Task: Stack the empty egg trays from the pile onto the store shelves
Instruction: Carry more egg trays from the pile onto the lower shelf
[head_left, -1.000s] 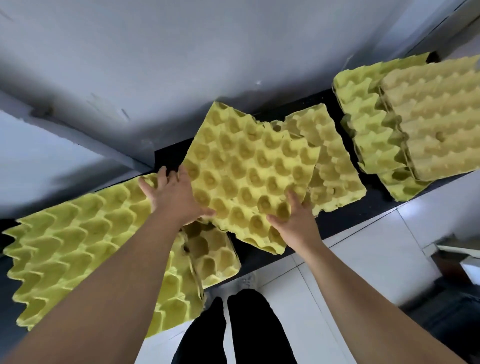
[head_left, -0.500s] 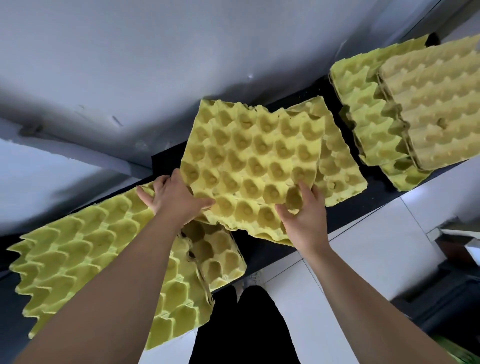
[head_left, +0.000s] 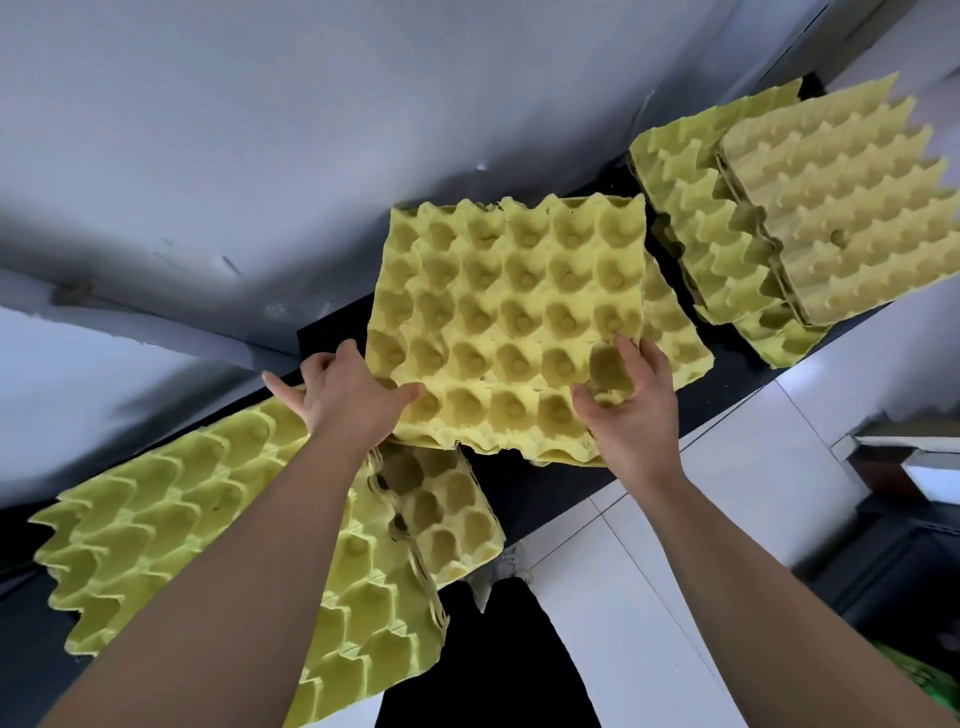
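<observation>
Hands first: your left hand (head_left: 353, 402) grips the near left corner of the yellow egg tray (head_left: 509, 312), thumb laid over its top and fingers tucked behind the edge. Your right hand (head_left: 631, 415) holds the near right corner with its fingers curled into one of the cups. The egg tray is at the dark shelf (head_left: 540, 493), cups facing you, its far edge toward the grey surface (head_left: 260, 130) beyond and its near edge hanging past the shelf front. It lies ahead of both hands, so your whole hold is on the near side. Under it is a lower tray (head_left: 675, 338), which pokes out past the right edge and looks turned a little against the one you hold. That offset is what counts: I judge the next move to be a slide to your right with a small twist, so the cups drop into those below. Your right hand is the nearer one to steer it. A left stack (head_left: 171, 519) and a right stack (head_left: 841, 208) flank the spot, each close enough to snag a corner.
</observation>
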